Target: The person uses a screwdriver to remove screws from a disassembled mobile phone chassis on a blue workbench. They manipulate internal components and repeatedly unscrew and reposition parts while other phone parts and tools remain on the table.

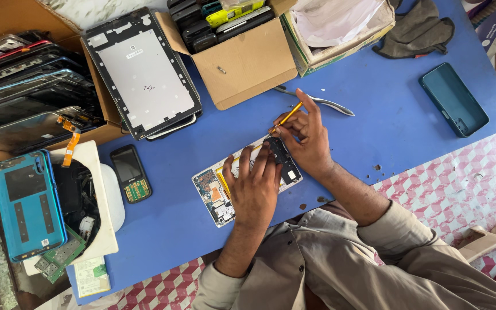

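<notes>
Under my left hand I am seeing an opened phone showing a pale matt plastic frame and a bare circuit board with dull metal shields. My right hand is gripping a screwdriver with a glossy yellow plastic handle. Just beyond that grip, tweezers are looking like polished metal. All of it is lying on a smooth blue table, and further past the grip 1 matt brown cardboard box is standing.

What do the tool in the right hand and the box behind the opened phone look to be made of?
Tool: thin yellow shaft, likely plastic over a metal tip, though the tip is hidden. Box: brown corrugated cardboard, matte, with folded flaps and worn edges.
</notes>
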